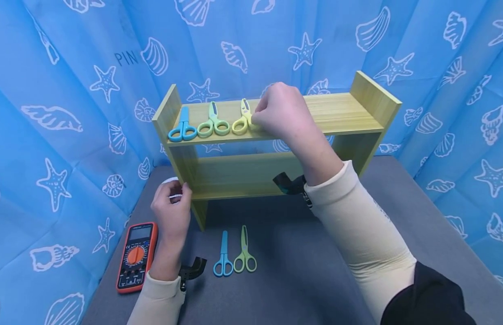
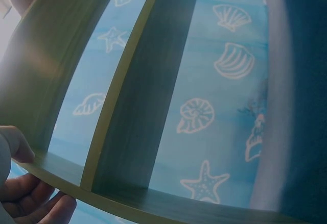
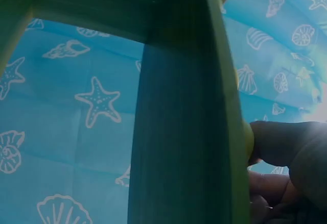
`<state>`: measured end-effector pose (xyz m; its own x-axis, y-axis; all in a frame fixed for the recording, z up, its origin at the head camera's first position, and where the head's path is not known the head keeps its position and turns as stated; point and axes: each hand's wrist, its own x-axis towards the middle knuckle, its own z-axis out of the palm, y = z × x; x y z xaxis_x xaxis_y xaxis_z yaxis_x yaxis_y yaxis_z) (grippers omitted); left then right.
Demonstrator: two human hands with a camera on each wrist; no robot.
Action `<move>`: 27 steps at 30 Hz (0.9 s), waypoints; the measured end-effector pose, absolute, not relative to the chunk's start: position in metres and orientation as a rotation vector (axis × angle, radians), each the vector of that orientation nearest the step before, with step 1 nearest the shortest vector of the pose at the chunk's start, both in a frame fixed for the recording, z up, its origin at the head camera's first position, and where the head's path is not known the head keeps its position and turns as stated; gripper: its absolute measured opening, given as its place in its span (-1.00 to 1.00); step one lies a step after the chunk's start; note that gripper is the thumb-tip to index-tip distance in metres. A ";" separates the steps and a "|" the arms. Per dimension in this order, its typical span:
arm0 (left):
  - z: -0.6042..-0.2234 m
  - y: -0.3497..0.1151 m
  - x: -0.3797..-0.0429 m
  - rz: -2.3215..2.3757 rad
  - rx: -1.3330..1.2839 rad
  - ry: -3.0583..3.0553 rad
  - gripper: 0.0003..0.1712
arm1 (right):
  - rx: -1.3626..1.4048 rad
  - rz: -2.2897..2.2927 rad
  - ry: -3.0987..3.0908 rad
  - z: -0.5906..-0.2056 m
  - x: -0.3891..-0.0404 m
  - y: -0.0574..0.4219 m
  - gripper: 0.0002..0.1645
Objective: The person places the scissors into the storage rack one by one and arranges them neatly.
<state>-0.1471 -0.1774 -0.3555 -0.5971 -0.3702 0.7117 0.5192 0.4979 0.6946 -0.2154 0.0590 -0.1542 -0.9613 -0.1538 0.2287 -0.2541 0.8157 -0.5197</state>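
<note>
A two-tier wooden shelf (image 1: 337,110) stands on the grey table. My left hand (image 1: 173,205) grips its left side panel, thumb on one face and fingers (image 2: 30,198) on the other, as the left wrist view shows. On the top board, my right hand (image 1: 285,110) pinches the right handle loop of the yellow scissors (image 1: 240,125); its fingers partly hide that loop. In the right wrist view, a bit of the yellow handle (image 3: 249,140) shows against the fingertips. Green scissors (image 1: 213,125) and blue scissors (image 1: 183,128) lie left of the yellow pair, handles toward the front edge.
Another blue pair of scissors (image 1: 223,264) and another green pair (image 1: 244,257) lie on the table (image 1: 300,271) before the shelf. A red-edged multimeter (image 1: 137,257) lies left of my left forearm. Behind the shelf hangs a blue curtain (image 1: 267,45) with shell prints.
</note>
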 end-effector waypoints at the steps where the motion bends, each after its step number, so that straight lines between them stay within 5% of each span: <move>1: -0.355 -0.177 -0.147 -1.234 -0.124 -1.837 -0.92 | 0.315 0.847 -2.832 -0.155 -0.215 0.059 -0.74; 12: -0.361 -0.180 -0.151 -1.234 -0.113 -1.840 -0.90 | 0.320 0.941 -2.672 -0.156 -0.184 0.084 -0.55; 27: -0.386 -0.197 -0.167 -1.236 -0.123 -1.866 -0.85 | 0.262 1.012 -2.360 -0.189 -0.114 0.137 -0.67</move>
<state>-0.1673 -0.1966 -0.3865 -0.6166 -0.3577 0.7013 0.5060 0.5024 0.7011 -0.1136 0.1375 -0.1887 -0.8282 0.0370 0.5593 -0.3796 0.6972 -0.6082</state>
